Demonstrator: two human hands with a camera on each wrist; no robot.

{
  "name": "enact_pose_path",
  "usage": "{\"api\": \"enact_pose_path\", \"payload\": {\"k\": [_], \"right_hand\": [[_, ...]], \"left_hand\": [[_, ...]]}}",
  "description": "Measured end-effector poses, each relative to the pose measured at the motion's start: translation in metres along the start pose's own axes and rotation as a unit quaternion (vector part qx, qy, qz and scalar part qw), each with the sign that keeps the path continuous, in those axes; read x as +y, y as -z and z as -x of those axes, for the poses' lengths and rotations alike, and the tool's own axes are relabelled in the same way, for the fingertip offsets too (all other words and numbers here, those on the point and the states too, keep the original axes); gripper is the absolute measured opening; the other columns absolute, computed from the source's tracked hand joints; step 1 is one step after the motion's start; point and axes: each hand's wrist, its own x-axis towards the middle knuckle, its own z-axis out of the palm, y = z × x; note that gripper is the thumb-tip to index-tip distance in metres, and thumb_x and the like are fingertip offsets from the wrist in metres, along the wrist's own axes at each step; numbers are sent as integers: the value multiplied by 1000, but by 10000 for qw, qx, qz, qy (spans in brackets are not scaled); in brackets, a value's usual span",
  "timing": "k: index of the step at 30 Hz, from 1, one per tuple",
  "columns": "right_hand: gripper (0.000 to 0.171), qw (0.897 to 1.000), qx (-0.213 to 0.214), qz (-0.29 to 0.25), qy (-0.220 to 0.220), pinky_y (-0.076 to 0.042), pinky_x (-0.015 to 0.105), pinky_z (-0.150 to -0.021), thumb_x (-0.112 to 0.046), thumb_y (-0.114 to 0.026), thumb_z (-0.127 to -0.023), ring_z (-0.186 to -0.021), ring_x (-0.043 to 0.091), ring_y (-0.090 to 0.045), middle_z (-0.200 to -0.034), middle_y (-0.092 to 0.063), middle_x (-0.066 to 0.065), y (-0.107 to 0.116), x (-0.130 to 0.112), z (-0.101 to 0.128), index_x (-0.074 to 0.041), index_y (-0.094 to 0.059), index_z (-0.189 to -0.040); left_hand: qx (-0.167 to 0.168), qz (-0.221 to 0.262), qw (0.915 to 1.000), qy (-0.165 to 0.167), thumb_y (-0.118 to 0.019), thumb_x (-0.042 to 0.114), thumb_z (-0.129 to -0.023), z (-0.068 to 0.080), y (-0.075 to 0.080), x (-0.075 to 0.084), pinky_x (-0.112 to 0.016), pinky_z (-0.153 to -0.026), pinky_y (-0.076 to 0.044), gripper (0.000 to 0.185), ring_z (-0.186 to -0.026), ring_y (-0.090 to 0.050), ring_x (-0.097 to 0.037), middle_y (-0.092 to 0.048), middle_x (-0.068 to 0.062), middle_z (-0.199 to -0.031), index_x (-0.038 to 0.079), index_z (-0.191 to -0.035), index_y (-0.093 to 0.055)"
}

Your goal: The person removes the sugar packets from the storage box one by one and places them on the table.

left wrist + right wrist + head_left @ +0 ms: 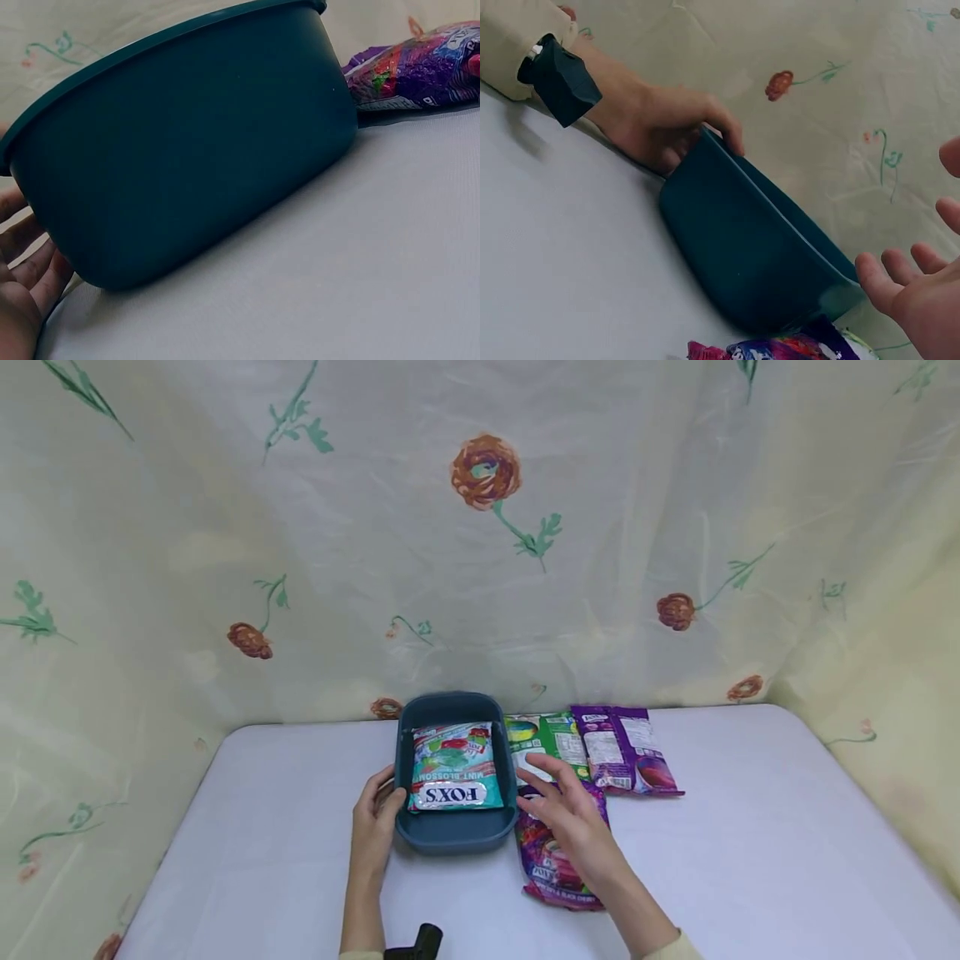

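Note:
A dark teal plastic tub (456,841) stands at the middle of the table, with a Fox's Mint Blossom candy bag (454,768) lying inside. At its left side my left hand (377,814) grips the wall; in the right wrist view the thumb hooks over the rim and the other fingers lie outside. My right hand (566,810) hovers at the opposite side, fingers spread and holding nothing, fingertips close to the wall; I cannot tell whether they touch. Beneath that hand lies a purple candy bag (542,852), partly hidden by it.
Right of the tub lie a green candy bag (568,739), partly covered, and another purple candy bag (626,752) with its printed back up. The white table (750,843) ends at a flowered curtain (600,568) behind. A black device (426,939) shows by the left wrist.

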Motion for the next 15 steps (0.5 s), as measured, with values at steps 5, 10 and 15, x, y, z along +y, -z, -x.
{"api": "enact_pose_path", "payload": {"k": [5, 10, 15], "right_hand": [[54, 9993, -366, -28, 57, -33, 41, -112, -17, -44, -98, -146, 32, -17, -155, -17, 5, -9, -3, -8, -12, -20, -146], [48, 9987, -299, 89, -392, -24, 47, -115, -22, -41, -100, -146, 25, -18, -156, -18, 1, -23, -4, -21, -21, -26, -146], [44, 9931, 411, 627, -897, -22, 49, -117, -24, -45, -99, -145, 25, -21, -153, -27, -1, -37, -1, -38, -25, -36, -142]], "left_hand": [[11, -13, 10000, 26, -52, 19, -95, 0, 1, 2, -47, -109, -37, 40, -127, -48, -25, -50, -8, -139, 16, -135, -49], [14, 24, 10000, 36, -52, 19, -95, 0, 1, 3, -47, -109, -37, 40, -127, -48, -25, -49, -9, -139, 16, -135, -49], [4, 68, 10000, 23, -52, 19, -95, 0, -1, 3, -47, -109, -37, 39, -127, -48, -26, -50, -9, -139, 16, -134, -50]]}}
